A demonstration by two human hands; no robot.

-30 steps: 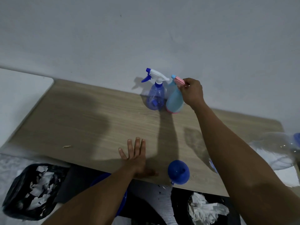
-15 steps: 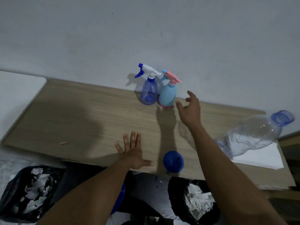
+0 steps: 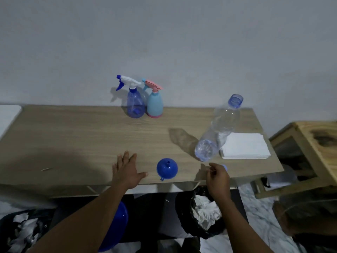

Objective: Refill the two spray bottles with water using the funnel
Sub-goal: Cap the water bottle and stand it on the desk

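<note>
The left hand point(image 3: 127, 172) lies flat on the wooden table point(image 3: 73, 139), fingers spread. The right hand point(image 3: 218, 178) hovers at the near edge, fingers loosely curled, holding nothing. Between them the blue funnel point(image 3: 167, 168) sits spout up. Behind the right hand stands an uncapped water bottle point(image 3: 218, 130); the two spray bottles, clear blue point(image 3: 135, 105) and light blue point(image 3: 154, 105), touch by the wall

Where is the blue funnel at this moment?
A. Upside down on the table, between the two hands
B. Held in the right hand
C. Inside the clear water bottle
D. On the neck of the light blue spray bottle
A: the blue funnel sits wide end down on the table, spout up, between the flat left hand and the right hand, touching neither.
</note>
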